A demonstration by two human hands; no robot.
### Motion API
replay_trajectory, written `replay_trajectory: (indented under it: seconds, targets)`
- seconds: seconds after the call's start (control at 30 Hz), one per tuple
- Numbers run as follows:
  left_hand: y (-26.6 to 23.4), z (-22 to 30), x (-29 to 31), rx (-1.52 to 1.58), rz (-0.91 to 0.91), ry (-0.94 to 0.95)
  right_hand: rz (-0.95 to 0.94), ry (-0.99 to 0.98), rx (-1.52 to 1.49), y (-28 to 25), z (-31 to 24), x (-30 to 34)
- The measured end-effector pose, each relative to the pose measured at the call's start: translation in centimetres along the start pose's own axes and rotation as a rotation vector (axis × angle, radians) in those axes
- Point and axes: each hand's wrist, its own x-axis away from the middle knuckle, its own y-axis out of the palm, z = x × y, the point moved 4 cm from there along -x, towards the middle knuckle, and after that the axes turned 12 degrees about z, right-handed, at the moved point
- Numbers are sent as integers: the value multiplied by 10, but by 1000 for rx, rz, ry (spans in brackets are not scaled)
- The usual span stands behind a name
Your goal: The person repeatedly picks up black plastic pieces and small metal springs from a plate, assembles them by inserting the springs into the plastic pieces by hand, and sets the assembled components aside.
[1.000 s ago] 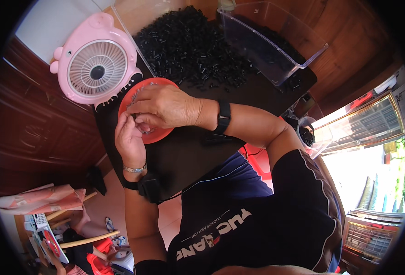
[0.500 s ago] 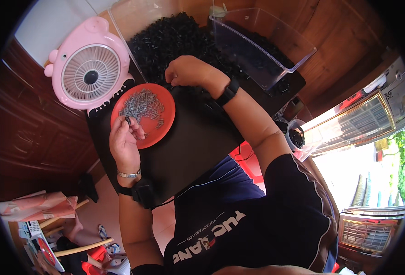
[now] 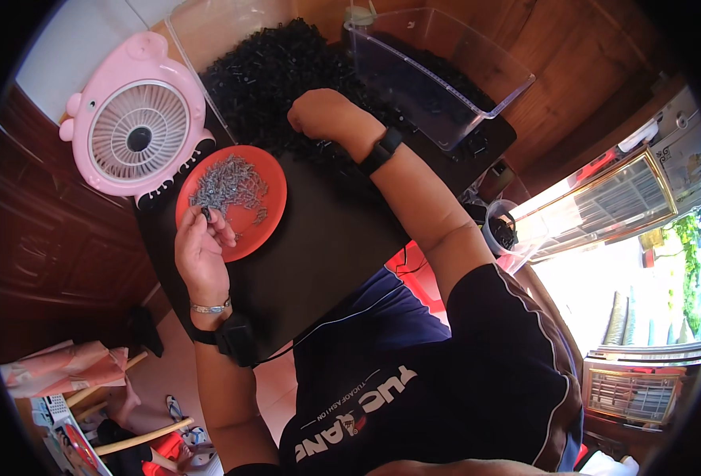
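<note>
An orange-red plate (image 3: 270, 208) lies on a black mat (image 3: 319, 254) and holds a heap of small grey metal screws (image 3: 225, 179). My left hand (image 3: 201, 246) rests at the plate's near-left rim, its fingertips pinching a small dark piece. My right hand (image 3: 319, 115) is curled knuckles-up at the near edge of a big pile of small black parts (image 3: 267, 67), beyond the plate; what its fingers hold is hidden. A black watch is on that wrist, a bracelet and a black band on the left one.
A pink pig-shaped fan (image 3: 132, 131) stands left of the plate. A clear plastic bin (image 3: 446, 87) lies tilted at the back right. A small cup of black parts (image 3: 503, 230) sits off the mat's right side. Dark wooden furniture surrounds the work surface.
My right hand left the plate, where both hands worked together a second ago, and reached back to the black pile. My left hand stayed at the plate's rim.
</note>
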Motion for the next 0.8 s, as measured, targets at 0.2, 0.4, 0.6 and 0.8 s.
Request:
replay_trajectory:
  seconds: [0.2,0.4,0.6,0.8]
  targets:
    - [-4,-4,-1,4,13,-24,-89,-7,-207,-20,-23,1]
    - [-3,-5,0,-23,17,-30,-171,-97,-130,-6,-44,3]
    - [2,-7,2,-58,14,-18,-106,-81,5,1,-48,5]
    - [6,-12,6,-42,23,-55,-18,53,-85,-15,-38,-5]
